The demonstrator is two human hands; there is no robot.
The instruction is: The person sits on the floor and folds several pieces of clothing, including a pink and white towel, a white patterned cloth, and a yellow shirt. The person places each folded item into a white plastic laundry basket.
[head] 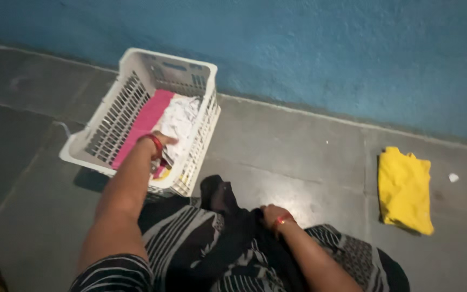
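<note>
the left hand (160, 141) is reaching into the white plastic laundry basket (115, 111), which is sitting on the grey floor (277, 146) close to the blue wall (325, 48). the hand is lying on the white cloth (182, 119) inside the basket, with the fingers curled down against it; whether they are actually gripping the fabric is hard to make out, since the picture is blurred there. a red bangle (155, 141) is sitting on that wrist. beside the white cloth, toward the basket's far side wall, a pink cloth (144, 121) is lying flat along the bottom. a small patch of yellow is showing at the basket's near corner, just under the hand.

the right hand (271, 213) is resting well apart from the basket, on the person's lap, with the fingers bent and pressing into a black garment (220, 203) that is bunching up there; it looks to be closed on that fabric. a red bangle is circling this wrist too. the lap is covered in black and white striped fabric (190, 243), which is touching the basket's near edge.

far from the basket, on the other side of the person, a folded yellow cloth (404, 189) is lying on the floor, with a small white scrap (453, 177) just beyond it.
</note>
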